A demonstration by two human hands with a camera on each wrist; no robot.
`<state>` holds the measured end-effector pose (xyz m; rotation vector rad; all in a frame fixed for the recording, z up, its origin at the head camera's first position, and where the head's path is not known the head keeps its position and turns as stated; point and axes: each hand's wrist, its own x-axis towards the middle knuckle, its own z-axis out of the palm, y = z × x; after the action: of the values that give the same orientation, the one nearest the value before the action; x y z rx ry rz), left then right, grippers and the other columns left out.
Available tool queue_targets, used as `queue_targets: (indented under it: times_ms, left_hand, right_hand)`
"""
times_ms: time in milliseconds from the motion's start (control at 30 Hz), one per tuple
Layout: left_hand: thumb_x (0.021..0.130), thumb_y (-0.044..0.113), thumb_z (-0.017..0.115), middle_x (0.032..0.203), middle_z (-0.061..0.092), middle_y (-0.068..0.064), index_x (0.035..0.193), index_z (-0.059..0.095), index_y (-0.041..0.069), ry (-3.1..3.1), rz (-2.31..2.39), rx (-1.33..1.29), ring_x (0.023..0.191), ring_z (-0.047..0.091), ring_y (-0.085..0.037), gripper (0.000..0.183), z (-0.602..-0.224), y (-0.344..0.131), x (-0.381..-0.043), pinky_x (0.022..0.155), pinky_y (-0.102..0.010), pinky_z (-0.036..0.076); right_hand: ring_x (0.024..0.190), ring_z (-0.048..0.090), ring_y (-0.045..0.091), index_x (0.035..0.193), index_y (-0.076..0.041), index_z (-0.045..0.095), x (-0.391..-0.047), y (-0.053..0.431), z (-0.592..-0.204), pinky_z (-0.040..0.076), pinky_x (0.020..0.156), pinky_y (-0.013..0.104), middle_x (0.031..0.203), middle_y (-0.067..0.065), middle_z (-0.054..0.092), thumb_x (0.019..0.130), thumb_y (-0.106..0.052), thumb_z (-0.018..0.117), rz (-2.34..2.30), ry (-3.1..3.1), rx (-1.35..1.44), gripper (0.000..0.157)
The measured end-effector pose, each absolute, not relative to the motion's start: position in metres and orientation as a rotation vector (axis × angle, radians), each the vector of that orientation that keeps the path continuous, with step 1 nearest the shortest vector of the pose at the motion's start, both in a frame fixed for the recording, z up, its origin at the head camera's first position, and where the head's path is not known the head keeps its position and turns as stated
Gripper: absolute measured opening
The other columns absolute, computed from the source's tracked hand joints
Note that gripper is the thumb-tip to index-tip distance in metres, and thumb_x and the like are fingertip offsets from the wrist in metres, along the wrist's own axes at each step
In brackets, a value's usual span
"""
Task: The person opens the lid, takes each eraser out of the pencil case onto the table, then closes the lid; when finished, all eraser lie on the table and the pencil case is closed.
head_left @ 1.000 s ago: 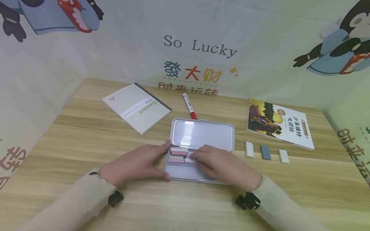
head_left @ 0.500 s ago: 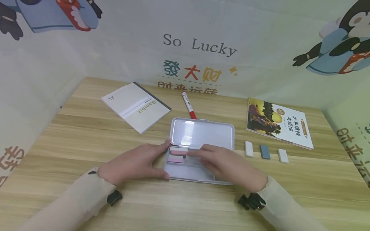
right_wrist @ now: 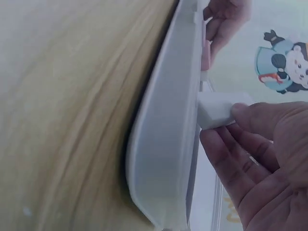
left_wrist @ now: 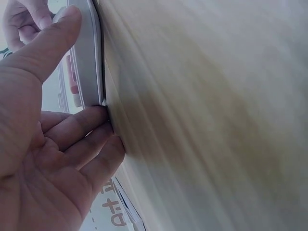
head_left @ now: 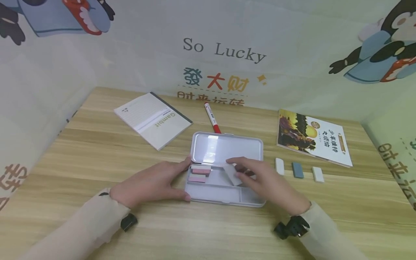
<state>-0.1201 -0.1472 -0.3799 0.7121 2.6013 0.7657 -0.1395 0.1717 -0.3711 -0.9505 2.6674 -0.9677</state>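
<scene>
An opened pale metal pencil case point(head_left: 214, 195) lies on the table with its lid point(head_left: 234, 148) folded back. Over its right half, my right hand point(head_left: 263, 177) pinches a white eraser point(head_left: 232, 174) between thumb and fingers. The right wrist view shows this eraser point(right_wrist: 216, 109) tilted just above the case wall. My left hand point(head_left: 152, 184) rests at the case's left end, its thumb against the near corner and its fingers by the hinge corner. Two pink-and-white erasers, one farther back point(head_left: 201, 170) and one nearer point(head_left: 196, 178), sit in the case's rear left compartment.
To the right of the case stand a white eraser point(head_left: 280, 166), a blue-grey eraser point(head_left: 297, 170) and another white eraser point(head_left: 318, 174) in a row. Behind them lies a picture-covered book point(head_left: 315, 139). A notebook point(head_left: 154, 121) and a red-capped marker point(head_left: 212, 117) lie behind the case.
My right hand has drawn back to the right from beside the pink-and-white erasers, and a white eraser now shows tilted in its fingers. The left hand has stayed at the case's end.
</scene>
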Motion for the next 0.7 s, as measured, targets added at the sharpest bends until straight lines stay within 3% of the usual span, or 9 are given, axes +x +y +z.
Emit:
queue_targets:
  times_ms: [133, 267, 500, 700]
  left_hand:
    - [0.084, 0.05, 0.085, 0.161, 0.048, -0.016, 0.165, 0.026, 0.003, 2.61, 0.751, 0.722, 0.144, 0.056, -0.029, 0.11, -0.378, -0.147, -0.12, 0.122, -0.048, 0.046]
    - [0.085, 0.052, 0.084, 0.159, 0.051, -0.018, 0.165, 0.027, 0.002, 2.622, 0.745, 0.743, 0.142, 0.058, -0.031, 0.111, -0.377, -0.148, -0.119, 0.12, -0.049, 0.047]
    - [0.084, 0.049, 0.085, 0.161, 0.049, -0.017, 0.165, 0.026, 0.003, 2.619, 0.74, 0.722, 0.144, 0.055, -0.03, 0.111, -0.378, -0.147, -0.119, 0.122, -0.048, 0.045]
    - [0.084, 0.05, 0.084, 0.162, 0.048, -0.016, 0.165, 0.026, 0.003, 2.612, 0.746, 0.722, 0.145, 0.054, -0.03, 0.11, -0.376, -0.147, -0.118, 0.122, -0.048, 0.045]
  right_hand:
    - [0.101, 0.076, 0.02, 0.138, -0.01, 0.066, -0.138, 0.182, -0.369, 0.066, 0.086, 0.031, 0.113, 0.008, 0.079, 0.099, -0.002, 0.068, -1.045, 2.718, -0.907, 0.04]
    - [0.099, 0.076, 0.024, 0.136, -0.007, 0.067, -0.137, 0.196, -0.368, 0.066, 0.083, 0.029, 0.117, 0.012, 0.079, 0.099, 0.001, 0.068, -1.135, 2.743, -0.891, 0.038]
    - [0.098, 0.07, -0.001, 0.136, -0.003, 0.066, -0.131, 0.234, -0.374, 0.066, 0.079, 0.024, 0.111, 0.014, 0.079, 0.096, 0.005, 0.068, -1.19, 2.843, -0.9, 0.04]
    - [0.096, 0.063, -0.016, 0.133, -0.001, 0.067, -0.121, 0.272, -0.373, 0.06, 0.077, 0.011, 0.1, 0.017, 0.079, 0.091, 0.012, 0.07, -1.201, 2.992, -0.797, 0.044]
